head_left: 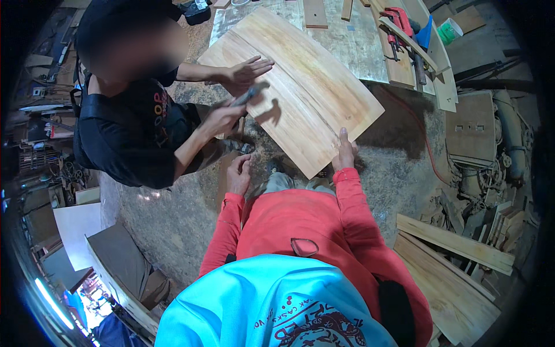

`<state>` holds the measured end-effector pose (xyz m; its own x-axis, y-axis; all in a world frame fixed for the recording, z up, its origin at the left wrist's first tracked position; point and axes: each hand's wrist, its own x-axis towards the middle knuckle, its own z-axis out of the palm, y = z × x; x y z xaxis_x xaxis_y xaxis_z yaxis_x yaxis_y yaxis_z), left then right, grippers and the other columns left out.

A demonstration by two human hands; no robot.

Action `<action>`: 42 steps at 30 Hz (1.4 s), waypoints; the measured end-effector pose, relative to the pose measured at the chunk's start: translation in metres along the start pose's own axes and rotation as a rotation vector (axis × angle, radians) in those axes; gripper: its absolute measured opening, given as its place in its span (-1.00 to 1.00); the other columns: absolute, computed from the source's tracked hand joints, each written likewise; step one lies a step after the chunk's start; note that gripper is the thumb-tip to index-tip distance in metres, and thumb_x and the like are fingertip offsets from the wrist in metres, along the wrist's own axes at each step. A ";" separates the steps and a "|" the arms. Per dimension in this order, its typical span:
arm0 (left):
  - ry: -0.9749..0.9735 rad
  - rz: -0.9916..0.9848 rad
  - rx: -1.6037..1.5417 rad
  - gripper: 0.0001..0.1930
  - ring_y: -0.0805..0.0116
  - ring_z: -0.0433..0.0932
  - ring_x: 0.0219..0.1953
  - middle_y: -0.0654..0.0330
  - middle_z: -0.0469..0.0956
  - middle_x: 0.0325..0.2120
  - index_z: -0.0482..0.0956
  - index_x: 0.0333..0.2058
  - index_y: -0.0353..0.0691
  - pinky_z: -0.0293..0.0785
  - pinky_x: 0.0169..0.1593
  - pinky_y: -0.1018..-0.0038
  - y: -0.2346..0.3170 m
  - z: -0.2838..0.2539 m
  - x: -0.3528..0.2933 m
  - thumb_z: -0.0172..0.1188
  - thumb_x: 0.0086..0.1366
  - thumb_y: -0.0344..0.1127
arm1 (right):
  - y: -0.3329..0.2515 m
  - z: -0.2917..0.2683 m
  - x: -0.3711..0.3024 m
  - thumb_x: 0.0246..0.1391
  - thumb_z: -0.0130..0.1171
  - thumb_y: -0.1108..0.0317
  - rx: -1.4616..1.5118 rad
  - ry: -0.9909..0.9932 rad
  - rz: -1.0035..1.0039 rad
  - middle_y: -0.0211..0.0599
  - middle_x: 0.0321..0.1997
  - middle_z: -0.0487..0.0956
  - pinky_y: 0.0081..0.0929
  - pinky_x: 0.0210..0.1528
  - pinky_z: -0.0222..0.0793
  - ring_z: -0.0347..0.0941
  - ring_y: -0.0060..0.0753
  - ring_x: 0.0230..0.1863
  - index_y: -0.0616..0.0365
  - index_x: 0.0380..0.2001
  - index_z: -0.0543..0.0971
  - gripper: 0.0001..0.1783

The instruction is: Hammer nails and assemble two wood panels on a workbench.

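A wide wooden panel (312,81) of joined boards stretches from the workbench toward me, tilted across the view. My right hand (345,151) grips its near corner, thumb on top and the other fingers hidden beneath. Close to my body, my left hand (238,174) is loosely curled with its fingers apart; nothing shows in it, and it is off the panel. At the left, a co-worker's hand (222,118) holds a grey hammer-like tool (250,94), blurred, above the panel's edge. The co-worker's other hand (248,70) lies flat on the panel.
The workbench (358,52) behind the panel carries wood strips and a red clamp (399,26) at its right end. A green-and-white tub (450,31) stands beyond. Planks (451,283) lie at lower right; a red cord (425,130) runs over the floor. Boards lean at left.
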<state>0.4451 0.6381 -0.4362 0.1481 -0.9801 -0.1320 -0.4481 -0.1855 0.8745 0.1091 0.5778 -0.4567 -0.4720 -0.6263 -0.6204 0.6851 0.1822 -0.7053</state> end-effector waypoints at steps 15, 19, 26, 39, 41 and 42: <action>-0.149 -0.221 -0.158 -0.73 0.53 0.55 -0.30 0.23 0.62 -0.24 0.58 -0.01 -0.33 0.48 -0.22 0.60 0.053 0.022 0.010 0.05 0.47 -0.31 | 0.018 -0.028 0.027 0.13 0.30 -0.13 0.108 -0.116 0.107 -0.14 0.09 0.45 -0.11 0.00 0.50 0.52 -0.05 -0.08 0.17 0.17 0.33 -0.25; -0.129 -0.340 -0.284 -0.72 0.53 0.55 -0.32 0.21 0.62 -0.22 0.58 -0.01 -0.33 0.49 -0.23 0.58 0.057 0.038 0.002 0.05 0.47 -0.29 | 0.014 -0.010 0.017 0.26 0.18 -0.01 0.136 -0.108 0.154 -0.09 0.21 0.45 0.14 0.16 0.42 0.45 0.04 0.14 0.11 0.26 0.29 -0.35; -0.262 -0.537 -0.421 -0.73 0.40 0.62 -0.34 0.20 0.55 -0.38 0.48 -0.13 -0.32 0.63 -0.29 0.45 0.075 0.091 -0.003 0.12 0.42 -0.19 | 0.018 0.027 0.002 0.25 0.18 -0.05 0.225 -0.221 0.199 -0.03 0.14 0.46 0.09 0.18 0.40 0.47 0.01 0.08 0.18 0.18 0.33 -0.36; -0.193 -0.653 -0.598 -0.64 0.15 0.70 -0.28 0.03 0.58 -0.23 0.42 0.01 -0.42 0.72 -0.29 0.43 0.076 0.097 0.041 0.17 0.40 -0.26 | -0.004 0.047 0.054 0.31 0.09 -0.06 -0.382 -0.504 0.217 0.06 -0.03 0.56 0.22 -0.09 0.51 0.60 -0.06 -0.07 0.39 0.01 0.34 -0.38; -0.219 -0.681 -0.707 -0.72 0.13 0.70 -0.35 0.02 0.55 -0.34 0.44 -0.19 -0.43 0.71 -0.38 0.43 0.083 0.105 0.045 0.20 0.38 -0.26 | -0.014 0.053 0.062 0.32 0.08 -0.04 -0.443 -0.484 0.213 0.06 -0.03 0.57 0.18 -0.12 0.54 0.61 -0.06 -0.08 0.39 -0.01 0.35 -0.40; -0.218 -0.685 -0.708 -0.72 0.13 0.70 -0.35 0.02 0.55 -0.34 0.44 -0.19 -0.43 0.71 -0.38 0.43 0.085 0.107 0.047 0.20 0.38 -0.26 | -0.020 0.057 0.064 0.32 0.08 -0.02 -0.502 -0.462 0.204 0.07 -0.03 0.57 0.13 -0.15 0.57 0.61 -0.06 -0.09 0.40 -0.03 0.37 -0.42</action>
<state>0.3196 0.5690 -0.4177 -0.0186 -0.6826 -0.7305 0.3101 -0.6985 0.6449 0.0970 0.4904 -0.4626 -0.0018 -0.7796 -0.6263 0.3443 0.5875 -0.7324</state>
